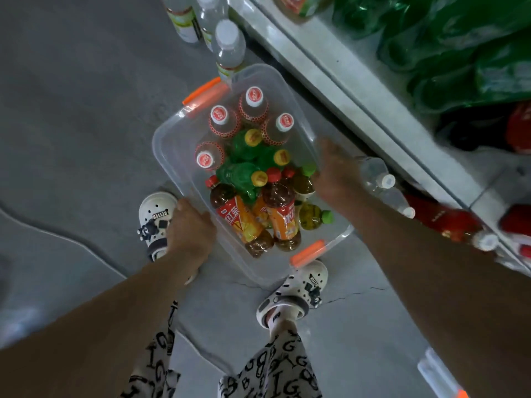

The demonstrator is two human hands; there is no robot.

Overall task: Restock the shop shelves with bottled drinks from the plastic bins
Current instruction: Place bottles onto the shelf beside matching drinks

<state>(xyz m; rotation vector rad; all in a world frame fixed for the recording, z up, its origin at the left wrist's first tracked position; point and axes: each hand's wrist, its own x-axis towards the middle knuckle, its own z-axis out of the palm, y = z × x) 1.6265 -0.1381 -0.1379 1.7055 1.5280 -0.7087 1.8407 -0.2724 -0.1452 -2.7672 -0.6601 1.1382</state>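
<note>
A clear plastic bin (169, 145) with orange handle clips (205, 93) stands on the grey floor between my feet. It holds several bottled drinks: red-and-white capped bottles (219, 117) at the far end, green bottles with yellow caps (244, 173) in the middle, and brown tea bottles with orange labels (238, 219) lying at the near end. My left hand (191, 228) grips the bin's left rim. My right hand (334, 173) grips the right rim, fingers curled over the edge. White shelves (359, 79) rise at the right.
Clear water bottles (230, 47) stand on the floor beyond the bin. The shelves hold green bottles (459, 53) above and red-labelled and clear bottles (448, 222) lower down. Another bin's corner (439, 374) shows at the bottom right. My white clogs (156, 216) flank the bin.
</note>
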